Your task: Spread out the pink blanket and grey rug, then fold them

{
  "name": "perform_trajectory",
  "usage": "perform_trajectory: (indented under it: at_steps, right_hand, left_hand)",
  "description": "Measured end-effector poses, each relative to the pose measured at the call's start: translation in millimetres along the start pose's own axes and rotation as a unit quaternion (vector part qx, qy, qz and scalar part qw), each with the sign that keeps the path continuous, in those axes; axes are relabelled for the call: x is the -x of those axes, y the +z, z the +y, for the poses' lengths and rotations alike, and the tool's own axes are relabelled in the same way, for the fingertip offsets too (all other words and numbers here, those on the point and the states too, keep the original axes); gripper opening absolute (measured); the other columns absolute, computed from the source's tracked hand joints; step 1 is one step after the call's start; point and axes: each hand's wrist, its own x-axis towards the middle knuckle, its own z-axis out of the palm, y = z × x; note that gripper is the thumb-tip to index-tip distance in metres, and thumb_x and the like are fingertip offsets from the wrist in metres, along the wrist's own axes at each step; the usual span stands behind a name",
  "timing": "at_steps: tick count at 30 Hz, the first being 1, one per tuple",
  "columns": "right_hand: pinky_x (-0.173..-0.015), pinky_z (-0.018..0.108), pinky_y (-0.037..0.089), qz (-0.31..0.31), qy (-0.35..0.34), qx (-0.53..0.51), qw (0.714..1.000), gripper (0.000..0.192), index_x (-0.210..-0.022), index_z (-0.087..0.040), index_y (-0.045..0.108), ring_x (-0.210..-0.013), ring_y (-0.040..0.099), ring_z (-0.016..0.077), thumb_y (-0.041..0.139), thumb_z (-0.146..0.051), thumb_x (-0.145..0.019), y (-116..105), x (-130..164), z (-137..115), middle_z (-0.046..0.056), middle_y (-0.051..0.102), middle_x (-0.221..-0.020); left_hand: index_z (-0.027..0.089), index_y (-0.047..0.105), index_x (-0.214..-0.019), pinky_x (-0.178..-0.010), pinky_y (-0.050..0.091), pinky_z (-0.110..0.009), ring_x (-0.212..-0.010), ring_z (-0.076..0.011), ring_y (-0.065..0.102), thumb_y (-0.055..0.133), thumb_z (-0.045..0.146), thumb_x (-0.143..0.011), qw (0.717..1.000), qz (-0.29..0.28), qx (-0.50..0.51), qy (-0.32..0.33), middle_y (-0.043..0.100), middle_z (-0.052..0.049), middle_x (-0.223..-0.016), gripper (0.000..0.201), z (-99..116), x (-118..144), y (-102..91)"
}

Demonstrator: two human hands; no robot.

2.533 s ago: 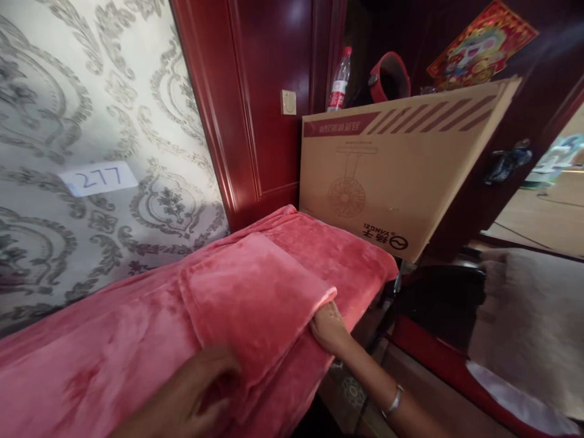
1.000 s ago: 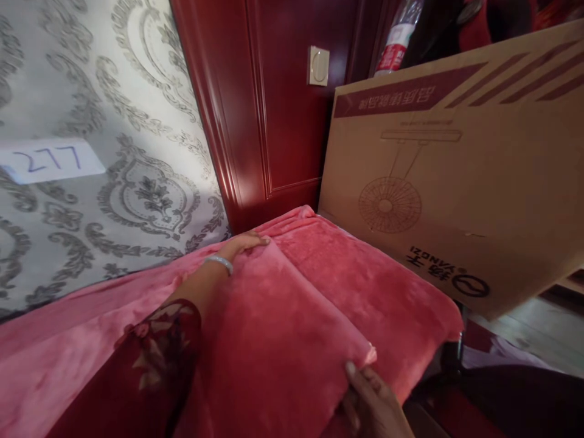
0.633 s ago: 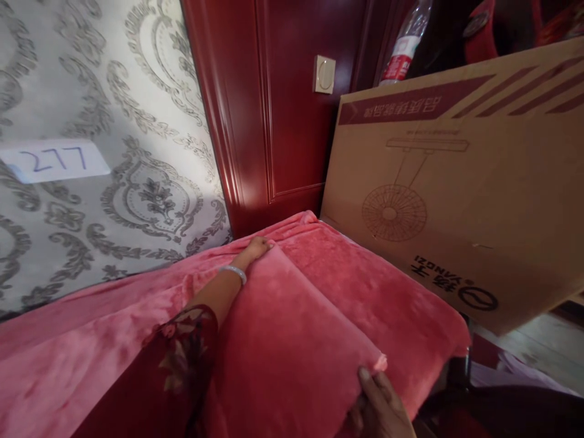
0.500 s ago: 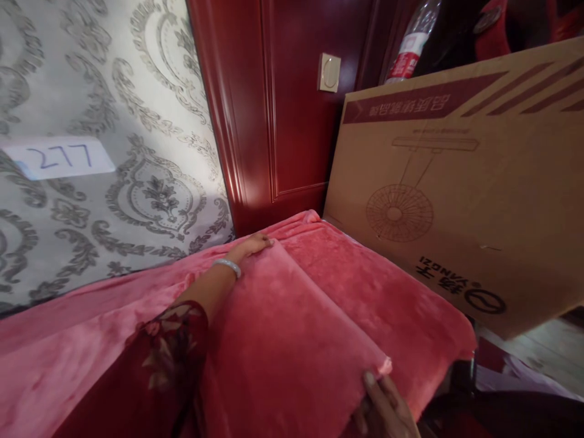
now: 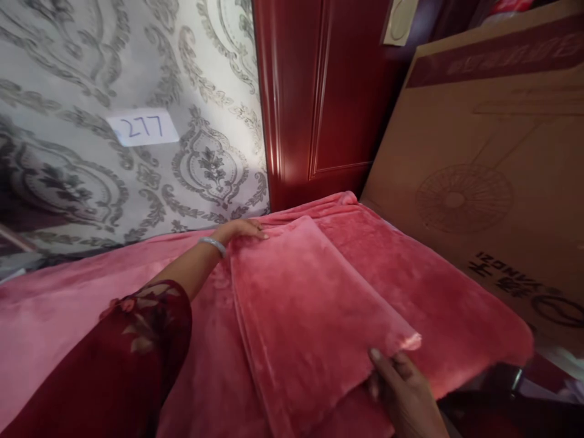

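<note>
a paper label (image 5: pixel 144 128) reading 277 sticks on the patterned wall, far left. the left hand (image 5: pixel 241 229) lies flat, fingers spread loose on the far corner of the folded pink blanket (image 5: pixel 310 310). its long axis runs from that corner toward the right hand (image 5: pixel 404 389), which pinches the near corner. a cardboard box (image 5: pixel 493 182) stands just beside, on the right.

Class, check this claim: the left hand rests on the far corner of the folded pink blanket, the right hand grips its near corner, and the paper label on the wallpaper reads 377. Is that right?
Not quite. In the head view the label reads 277, not 377. The rest holds: the left hand rests on the far corner of the folded pink blanket, and the right hand grips its near corner.
</note>
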Motion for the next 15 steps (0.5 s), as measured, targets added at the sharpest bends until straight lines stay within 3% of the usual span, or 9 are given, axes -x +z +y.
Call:
perform_trajectory:
  at_steps: [4, 7, 11, 15]
  right_hand:
    - [-0.049, 0.021, 0.028, -0.042, 0.008, -0.008, 0.999, 0.057, -0.077, -0.018, 0.053, -0.043, 0.037, 0.0076, 0.077, -0.069, -0.071, 6, 14, -2, -0.005, 0.047, -0.043]
    - [-0.043, 0.02, 0.024, -0.091, 0.062, -0.009, 0.994, 0.061, -0.084, -0.019, 0.053, -0.037, 0.036, 0.0078, 0.077, -0.073, -0.067, 13, 29, -1, -0.005, 0.047, -0.041]
    - [-0.037, 0.021, 0.024, -0.137, 0.115, 0.018, 0.984, 0.068, -0.073, -0.021, 0.048, -0.034, 0.038, 0.0096, 0.078, -0.079, -0.055, 25, 47, 4, -0.003, 0.047, -0.04]
    - [-0.038, 0.02, 0.026, -0.147, 0.087, 0.025, 0.985, 0.065, -0.077, -0.018, 0.052, -0.033, 0.038, 0.0085, 0.079, -0.074, -0.059, 42, 57, 9, -0.005, 0.047, -0.039]
  left_hand:
    - [0.017, 0.062, -0.062, -0.06, 0.038, -0.024, -0.059, -0.0131, 0.047, 0.084, 0.037, -0.054, 0.998, -0.054, 0.013, -0.04, 0.056, 0.0, -0.06, 0.03, -17, 35, -16.4]
    - [0.018, 0.06, -0.065, -0.057, 0.04, -0.026, -0.055, -0.0147, 0.049, 0.084, 0.042, -0.055, 0.995, -0.062, 0.034, -0.065, 0.055, 0.0, -0.056, 0.035, -31, 59, -18.2]
    - [0.018, 0.056, -0.064, -0.054, 0.04, -0.026, -0.052, -0.0139, 0.048, 0.081, 0.044, -0.061, 0.996, -0.007, 0.067, -0.059, 0.053, 0.0, -0.055, 0.036, -43, 74, -7.1]
    - [0.018, 0.053, -0.063, -0.051, 0.036, -0.024, -0.051, -0.0109, 0.043, 0.079, 0.034, -0.065, 0.992, 0.08, 0.084, -0.044, 0.048, 0.003, -0.055, 0.031, -44, 68, 0.4]
